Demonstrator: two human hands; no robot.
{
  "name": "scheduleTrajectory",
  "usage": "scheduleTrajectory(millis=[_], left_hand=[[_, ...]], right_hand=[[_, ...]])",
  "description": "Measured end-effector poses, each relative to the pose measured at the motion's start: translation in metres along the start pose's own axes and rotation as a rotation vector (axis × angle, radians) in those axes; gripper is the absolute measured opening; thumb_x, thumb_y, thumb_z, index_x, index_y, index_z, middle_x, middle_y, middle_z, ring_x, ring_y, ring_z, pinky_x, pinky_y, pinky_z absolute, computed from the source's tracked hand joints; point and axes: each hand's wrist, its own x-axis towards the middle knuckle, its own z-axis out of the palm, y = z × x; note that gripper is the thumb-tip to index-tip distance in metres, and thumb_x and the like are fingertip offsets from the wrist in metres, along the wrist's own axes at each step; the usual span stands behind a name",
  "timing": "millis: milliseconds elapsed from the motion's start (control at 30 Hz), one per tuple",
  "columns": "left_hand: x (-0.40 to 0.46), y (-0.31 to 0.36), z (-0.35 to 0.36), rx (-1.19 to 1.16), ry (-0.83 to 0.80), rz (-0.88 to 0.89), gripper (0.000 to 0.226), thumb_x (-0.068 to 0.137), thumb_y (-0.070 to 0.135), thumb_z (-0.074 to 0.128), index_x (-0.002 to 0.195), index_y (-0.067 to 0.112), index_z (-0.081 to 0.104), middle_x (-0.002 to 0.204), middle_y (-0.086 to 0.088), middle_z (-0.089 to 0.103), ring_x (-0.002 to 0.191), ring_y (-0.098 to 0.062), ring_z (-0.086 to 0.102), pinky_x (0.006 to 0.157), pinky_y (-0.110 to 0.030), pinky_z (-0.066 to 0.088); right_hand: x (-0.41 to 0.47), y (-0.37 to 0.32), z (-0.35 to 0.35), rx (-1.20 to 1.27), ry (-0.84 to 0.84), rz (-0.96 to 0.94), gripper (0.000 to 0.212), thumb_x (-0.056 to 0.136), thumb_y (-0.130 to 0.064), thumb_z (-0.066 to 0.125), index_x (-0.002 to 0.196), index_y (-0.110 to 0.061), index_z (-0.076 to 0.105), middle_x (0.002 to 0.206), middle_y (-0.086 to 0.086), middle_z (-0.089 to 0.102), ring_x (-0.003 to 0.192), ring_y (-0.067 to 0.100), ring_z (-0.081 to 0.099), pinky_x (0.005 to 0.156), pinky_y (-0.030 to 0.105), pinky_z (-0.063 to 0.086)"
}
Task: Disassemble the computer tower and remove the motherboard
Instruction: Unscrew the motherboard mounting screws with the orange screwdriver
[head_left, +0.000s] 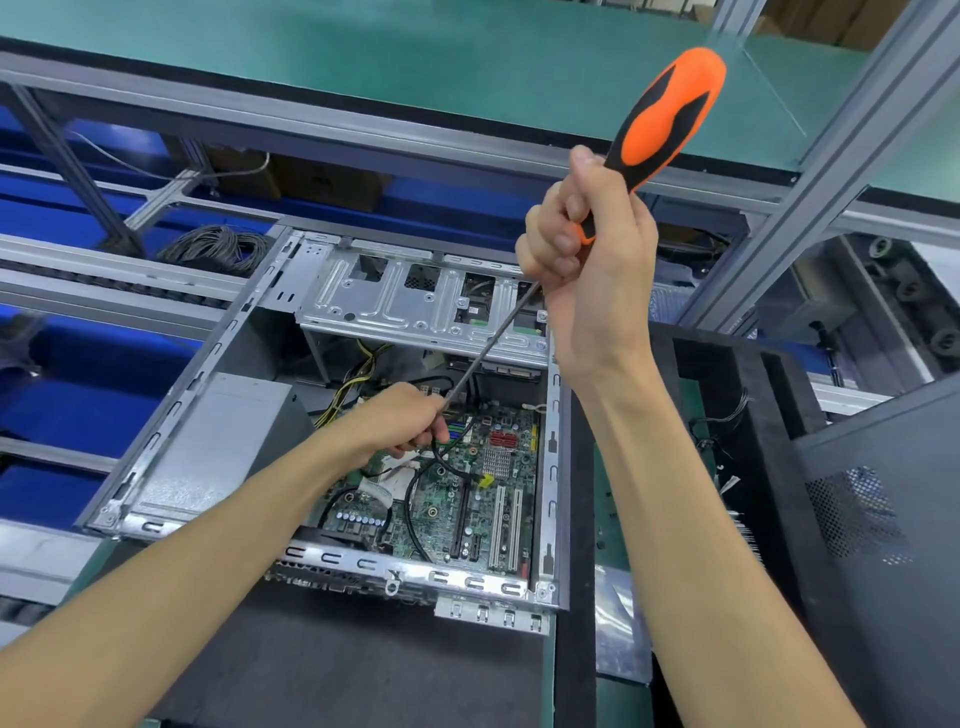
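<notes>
Tower (208, 447): lies on its side at frame centre on a dark mat, open face up; side panel already off.
Panel (883, 519): dark perforated sheet at right edge, probably the removed cover.
Motherboard (483, 493): still seated in the tower floor, lower centre-right; cables still cross it.
Drive cage (405, 301): silver bracket, still fitted across the tower's upper part.
Power supply (218, 441): grey box, still in place at the tower's left.
Screwdriver (665, 119): orange-and-black handle at upper right, long shaft slanting down-left into the tower; tip hidden behind the left hand.
Right hand (592, 270): fingers curled tight round the lower handle, raised above the tower.
Left hand (400, 426): inside the tower above the board, fingers closed on the shaft near its tip, apparently steadying it.
Step in hand: judged to be seating the tip on a board screw near the board's upper left.
Done: cover off, interior exposed.
Left: board screws, cables, lifting the board out; how many screws are out cannot be told.
Counter (602, 519): green surface showing beside the mat.
</notes>
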Motion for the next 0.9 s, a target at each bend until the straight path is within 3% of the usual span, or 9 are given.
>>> scheduleTrajectory(millis=[133, 267, 300, 367, 433, 567, 767, 900], left_hand=[[-0.009, -0.003, 0.008, 0.428, -0.038, 0.191, 0.029, 0.098, 0.021, 0.049, 0.082, 0.016, 0.073, 0.053, 0.012, 0.054, 0.037, -0.004, 0.037, 0.039, -0.017, 0.030], [-0.024, 0.004, 0.034, 0.648, -0.292, 0.369, 0.010, 0.089, 0.030, 0.070, 0.080, 0.026, 0.070, 0.058, 0.029, 0.060, 0.053, 0.012, 0.053, 0.047, -0.003, 0.037], [-0.027, 0.004, 0.042, 0.728, -0.308, 0.404, 0.009, 0.087, 0.033, 0.071, 0.082, 0.025, 0.071, 0.066, 0.024, 0.064, 0.061, 0.009, 0.057, 0.054, -0.004, 0.040], [-0.026, 0.004, 0.058, 0.909, -0.291, 0.480, 0.014, 0.086, 0.037, 0.072, 0.085, 0.023, 0.069, 0.080, 0.015, 0.067, 0.075, -0.004, 0.062, 0.068, -0.019, 0.047], [-0.023, 0.006, 0.069, 1.037, -0.286, 0.497, 0.019, 0.086, 0.039, 0.072, 0.088, 0.021, 0.064, 0.082, 0.008, 0.063, 0.078, -0.013, 0.061, 0.071, -0.027, 0.049], [-0.017, 0.011, 0.077, 1.119, -0.252, 0.458, 0.028, 0.085, 0.040, 0.073, 0.092, 0.015, 0.062, 0.080, 0.003, 0.059, 0.075, -0.018, 0.059, 0.065, -0.028, 0.047], [-0.013, 0.006, 0.079, 1.171, -0.243, 0.447, 0.025, 0.086, 0.031, 0.073, 0.081, 0.017, 0.052, 0.076, 0.003, 0.057, 0.074, -0.020, 0.060, 0.062, -0.028, 0.047], [-0.012, 0.003, 0.086, 1.170, -0.214, 0.434, 0.018, 0.086, 0.023, 0.070, 0.087, 0.014, 0.055, 0.071, 0.003, 0.051, 0.072, -0.022, 0.058, 0.063, -0.031, 0.049]], right_hand=[[0.001, -0.004, -0.004, -0.086, 0.022, -0.042, 0.035, 0.095, -0.018, 0.052, 0.065, -0.018, 0.033, 0.053, -0.005, 0.025, 0.046, 0.013, 0.017, 0.045, 0.024, 0.021], [0.002, -0.005, -0.009, -0.141, 0.057, -0.088, 0.034, 0.094, -0.015, 0.052, 0.066, -0.018, 0.033, 0.053, -0.005, 0.025, 0.046, 0.013, 0.017, 0.044, 0.023, 0.022], [0.002, -0.004, -0.010, -0.153, 0.070, -0.093, 0.034, 0.094, -0.014, 0.053, 0.067, -0.018, 0.033, 0.054, -0.004, 0.024, 0.047, 0.013, 0.017, 0.045, 0.023, 0.022], [0.001, -0.001, -0.012, -0.176, 0.090, -0.103, 0.033, 0.094, -0.014, 0.053, 0.067, -0.018, 0.033, 0.054, -0.004, 0.025, 0.047, 0.013, 0.018, 0.045, 0.023, 0.022], [0.000, 0.002, -0.015, -0.197, 0.100, -0.109, 0.033, 0.094, -0.013, 0.052, 0.067, -0.017, 0.034, 0.054, -0.004, 0.025, 0.047, 0.013, 0.018, 0.046, 0.023, 0.022], [-0.004, 0.004, -0.021, -0.199, 0.102, -0.104, 0.033, 0.094, -0.012, 0.052, 0.065, -0.017, 0.036, 0.053, -0.005, 0.027, 0.046, 0.012, 0.019, 0.045, 0.021, 0.023], [-0.010, 0.005, -0.026, -0.228, 0.103, -0.097, 0.033, 0.093, -0.011, 0.052, 0.065, -0.017, 0.036, 0.053, -0.004, 0.026, 0.046, 0.012, 0.018, 0.045, 0.021, 0.023], [-0.014, 0.009, -0.026, -0.271, 0.133, -0.103, 0.033, 0.093, -0.010, 0.051, 0.064, -0.017, 0.036, 0.053, -0.006, 0.027, 0.046, 0.011, 0.019, 0.046, 0.022, 0.022]])
